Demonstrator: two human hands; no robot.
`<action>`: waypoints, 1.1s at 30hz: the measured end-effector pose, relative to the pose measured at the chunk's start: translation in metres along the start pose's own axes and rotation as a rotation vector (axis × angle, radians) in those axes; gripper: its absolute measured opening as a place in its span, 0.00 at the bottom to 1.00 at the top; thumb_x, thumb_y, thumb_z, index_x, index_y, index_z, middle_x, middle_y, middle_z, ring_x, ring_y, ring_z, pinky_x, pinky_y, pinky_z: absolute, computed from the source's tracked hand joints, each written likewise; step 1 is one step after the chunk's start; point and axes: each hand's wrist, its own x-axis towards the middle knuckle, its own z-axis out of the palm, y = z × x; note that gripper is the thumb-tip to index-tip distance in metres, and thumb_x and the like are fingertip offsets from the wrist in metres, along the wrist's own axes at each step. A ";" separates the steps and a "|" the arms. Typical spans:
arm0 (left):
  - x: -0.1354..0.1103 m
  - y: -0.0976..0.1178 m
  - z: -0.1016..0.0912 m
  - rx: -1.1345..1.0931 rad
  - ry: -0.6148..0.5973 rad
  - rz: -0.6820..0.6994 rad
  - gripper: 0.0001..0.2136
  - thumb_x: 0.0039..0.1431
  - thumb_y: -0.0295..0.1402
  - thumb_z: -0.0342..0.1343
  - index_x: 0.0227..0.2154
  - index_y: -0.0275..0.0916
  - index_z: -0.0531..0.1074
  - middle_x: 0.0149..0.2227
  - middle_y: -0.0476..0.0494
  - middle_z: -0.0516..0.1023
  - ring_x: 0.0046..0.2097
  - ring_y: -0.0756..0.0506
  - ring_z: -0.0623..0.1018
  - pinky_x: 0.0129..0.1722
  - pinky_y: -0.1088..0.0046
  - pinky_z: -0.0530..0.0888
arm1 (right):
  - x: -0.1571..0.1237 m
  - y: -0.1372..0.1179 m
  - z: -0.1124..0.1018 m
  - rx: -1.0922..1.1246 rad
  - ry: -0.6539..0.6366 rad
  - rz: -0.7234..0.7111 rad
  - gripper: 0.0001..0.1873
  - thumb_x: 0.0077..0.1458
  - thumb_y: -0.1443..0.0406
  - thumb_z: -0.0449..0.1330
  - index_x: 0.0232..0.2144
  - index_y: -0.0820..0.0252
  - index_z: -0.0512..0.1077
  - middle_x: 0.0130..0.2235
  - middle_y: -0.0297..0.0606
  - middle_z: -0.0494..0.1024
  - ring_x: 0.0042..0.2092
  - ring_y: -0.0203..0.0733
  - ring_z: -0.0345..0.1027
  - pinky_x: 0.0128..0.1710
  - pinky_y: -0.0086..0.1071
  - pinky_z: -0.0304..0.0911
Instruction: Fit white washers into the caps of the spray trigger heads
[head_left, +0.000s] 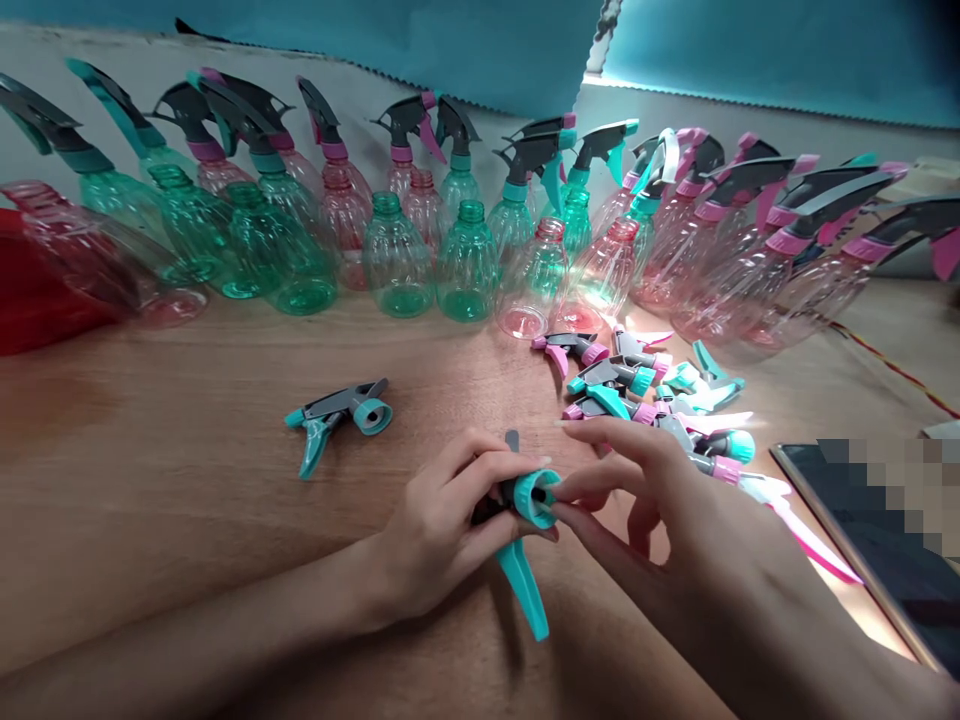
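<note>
both hands on a teal spray trigger — wooden table, bottles behind

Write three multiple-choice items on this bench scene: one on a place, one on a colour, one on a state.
1. Where does the lone spray head lie?
A. on the table, left of the hands
B. inside a bottle
C. on the dark tray

2. What colour is the trigger of the held spray head?
A. pink
B. teal
C. white

3. How do the front green bottles stand?
A. capped
B. lying flat
C. upright, open-necked

Answers: 1 A, it lies alone on bare wood; 2 B, the teal trigger hangs below the left hand; the right hand touches its collar; 3 C, their necks carry no heads.
</note>
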 end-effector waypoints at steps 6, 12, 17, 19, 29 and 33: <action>0.000 -0.001 0.001 0.016 0.021 -0.010 0.13 0.56 0.28 0.59 0.45 0.38 0.69 0.35 0.48 0.67 0.32 0.53 0.70 0.28 0.82 0.72 | 0.001 0.000 0.003 0.001 0.064 0.039 0.25 0.50 0.70 0.62 0.50 0.58 0.60 0.30 0.29 0.79 0.28 0.36 0.74 0.15 0.25 0.60; 0.001 0.002 0.002 0.007 0.051 -0.002 0.13 0.55 0.30 0.60 0.42 0.36 0.68 0.33 0.49 0.65 0.31 0.53 0.70 0.25 0.82 0.71 | -0.002 -0.004 0.005 0.000 0.105 0.059 0.26 0.49 0.69 0.62 0.50 0.57 0.60 0.31 0.28 0.81 0.27 0.35 0.74 0.17 0.24 0.63; 0.000 0.001 0.001 0.002 0.043 0.034 0.12 0.57 0.30 0.59 0.43 0.35 0.67 0.33 0.48 0.65 0.32 0.52 0.70 0.25 0.81 0.71 | 0.003 -0.004 0.002 0.126 0.035 0.113 0.27 0.49 0.71 0.62 0.50 0.53 0.60 0.30 0.23 0.80 0.24 0.28 0.73 0.23 0.17 0.66; -0.001 0.000 0.002 0.010 0.044 0.054 0.12 0.57 0.31 0.58 0.43 0.35 0.67 0.33 0.47 0.66 0.33 0.52 0.70 0.26 0.80 0.71 | 0.004 -0.004 0.003 0.171 0.042 0.089 0.25 0.50 0.72 0.61 0.49 0.54 0.61 0.31 0.23 0.80 0.26 0.27 0.73 0.26 0.16 0.67; 0.002 0.002 -0.001 -0.039 -0.017 -0.068 0.12 0.55 0.28 0.60 0.41 0.38 0.67 0.35 0.49 0.65 0.30 0.53 0.69 0.23 0.82 0.69 | 0.009 0.007 0.002 0.166 -0.012 -0.142 0.10 0.55 0.73 0.58 0.38 0.56 0.65 0.37 0.29 0.76 0.37 0.28 0.72 0.33 0.17 0.65; 0.002 0.002 0.000 -0.089 -0.036 -0.121 0.12 0.56 0.29 0.59 0.43 0.40 0.67 0.36 0.49 0.64 0.29 0.54 0.69 0.22 0.82 0.70 | 0.012 0.016 -0.005 0.163 -0.095 -0.163 0.11 0.56 0.72 0.57 0.41 0.56 0.64 0.37 0.28 0.75 0.37 0.29 0.70 0.33 0.20 0.63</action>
